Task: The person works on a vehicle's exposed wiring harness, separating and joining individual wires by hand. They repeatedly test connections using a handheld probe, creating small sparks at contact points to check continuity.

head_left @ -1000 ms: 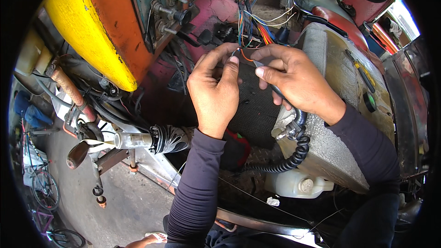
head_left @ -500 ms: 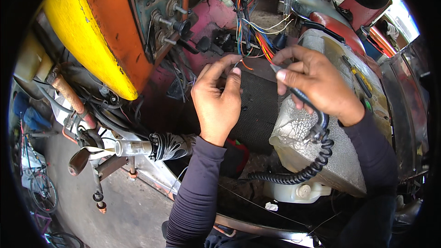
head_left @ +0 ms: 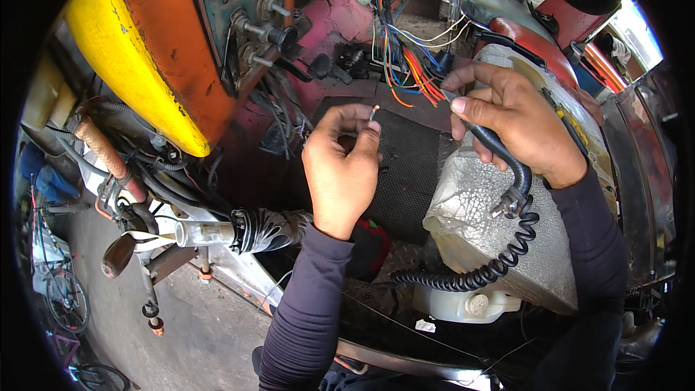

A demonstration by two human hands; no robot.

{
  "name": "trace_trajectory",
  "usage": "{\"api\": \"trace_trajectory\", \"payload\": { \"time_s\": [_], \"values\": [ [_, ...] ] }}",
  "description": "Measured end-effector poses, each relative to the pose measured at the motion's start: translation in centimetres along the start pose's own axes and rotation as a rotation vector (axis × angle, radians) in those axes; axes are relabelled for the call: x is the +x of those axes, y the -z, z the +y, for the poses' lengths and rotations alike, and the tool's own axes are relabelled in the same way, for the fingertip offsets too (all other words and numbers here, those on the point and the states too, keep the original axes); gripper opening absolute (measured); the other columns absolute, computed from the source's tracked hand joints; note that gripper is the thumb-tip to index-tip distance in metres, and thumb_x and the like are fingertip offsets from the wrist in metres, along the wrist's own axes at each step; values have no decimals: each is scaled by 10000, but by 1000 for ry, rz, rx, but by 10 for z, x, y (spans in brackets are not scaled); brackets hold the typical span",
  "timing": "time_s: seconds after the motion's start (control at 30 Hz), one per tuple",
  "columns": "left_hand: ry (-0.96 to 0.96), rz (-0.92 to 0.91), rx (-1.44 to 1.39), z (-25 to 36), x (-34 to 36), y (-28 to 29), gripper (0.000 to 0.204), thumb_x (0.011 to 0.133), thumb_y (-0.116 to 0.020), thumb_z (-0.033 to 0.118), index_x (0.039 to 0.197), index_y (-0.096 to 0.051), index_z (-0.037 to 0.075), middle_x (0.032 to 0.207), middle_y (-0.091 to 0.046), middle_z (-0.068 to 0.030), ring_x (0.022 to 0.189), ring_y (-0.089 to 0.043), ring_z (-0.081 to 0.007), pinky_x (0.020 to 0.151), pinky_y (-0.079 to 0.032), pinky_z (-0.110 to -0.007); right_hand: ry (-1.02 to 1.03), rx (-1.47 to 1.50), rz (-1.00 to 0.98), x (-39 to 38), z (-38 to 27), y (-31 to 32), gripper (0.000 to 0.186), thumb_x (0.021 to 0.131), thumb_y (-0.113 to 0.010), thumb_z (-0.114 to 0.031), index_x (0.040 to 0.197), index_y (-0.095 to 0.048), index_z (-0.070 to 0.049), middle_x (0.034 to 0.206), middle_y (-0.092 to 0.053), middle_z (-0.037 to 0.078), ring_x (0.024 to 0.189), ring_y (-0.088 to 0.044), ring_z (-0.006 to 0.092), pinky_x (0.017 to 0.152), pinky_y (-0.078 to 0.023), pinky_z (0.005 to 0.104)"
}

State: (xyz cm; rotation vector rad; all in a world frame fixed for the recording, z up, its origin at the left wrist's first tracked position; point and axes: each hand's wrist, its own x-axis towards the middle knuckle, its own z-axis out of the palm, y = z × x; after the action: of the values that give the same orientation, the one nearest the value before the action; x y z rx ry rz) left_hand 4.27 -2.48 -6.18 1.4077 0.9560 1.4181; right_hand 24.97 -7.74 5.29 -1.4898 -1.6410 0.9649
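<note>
While a wire end (head_left: 374,111) is pinched in the left hand (head_left: 342,163) and a black corded tool (head_left: 494,148) gripped in the right hand (head_left: 525,127), near loose coloured wires (head_left: 417,72), both are best held steady. Below, a dark mat (head_left: 403,163) is flanked by silver covering (head_left: 474,192); bicycles (head_left: 69,298) are parked on concrete (head_left: 184,318).

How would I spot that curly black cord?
Find the big cracked silver-grey block right of centre, below the right hand. In front of it, a black coiled cord sags toward the lower left. Its springlike loops set it apart from the loose coloured wires above.
</note>
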Motion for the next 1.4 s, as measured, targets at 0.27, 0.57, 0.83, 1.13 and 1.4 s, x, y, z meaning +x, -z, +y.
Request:
{"api": "trace_trajectory", "payload": {
  "time_s": [0.27,0.57,0.83,1.13,1.4],
  "values": [
    [297,-241,-258,-9,0,-4,241,1022,-711,184,1196,-712,17,895,-692,-13,658,-638,-84,498,-430,-212,-1,-6,9,-2,-4,6,307,1050,-615,-177,1271,-555,27,816,-683,82,486,-579,79,375,-399,199],
    [488,-383,-650,-15,13,-7,339,1057,-653,279,1304,-666,48,916,-654,21,733,-638,-99,567,-413,-211,1,7,10,0,-4,5,320,1047,-628,-190,1273,-552,24,808,-679,79,480,-578,76,375,-394,190],
    [564,-381,-725,-17,15,-8,343,1050,-655,298,1303,-660,67,913,-621,46,732,-581,-75,552,-379,-190,15,13,2,2,-1,4,315,1056,-631,-200,1264,-560,25,801,-678,79,477,-582,71,375,-397,186],
    [564,-390,-740,-14,13,-8,353,1039,-668,298,1293,-649,53,907,-610,39,726,-568,-72,538,-367,-187,-3,24,28,4,-4,2,356,1039,-616,-130,1326,-539,66,809,-700,93,488,-586,104,367,-395,230],
    [568,-397,-737,-15,13,-9,332,1033,-677,288,1278,-661,65,910,-610,39,715,-555,-70,545,-370,-189,-8,18,19,13,3,-5,366,1039,-624,-141,1356,-531,17,797,-683,71,495,-582,85,377,-384,215]
  ]
}}
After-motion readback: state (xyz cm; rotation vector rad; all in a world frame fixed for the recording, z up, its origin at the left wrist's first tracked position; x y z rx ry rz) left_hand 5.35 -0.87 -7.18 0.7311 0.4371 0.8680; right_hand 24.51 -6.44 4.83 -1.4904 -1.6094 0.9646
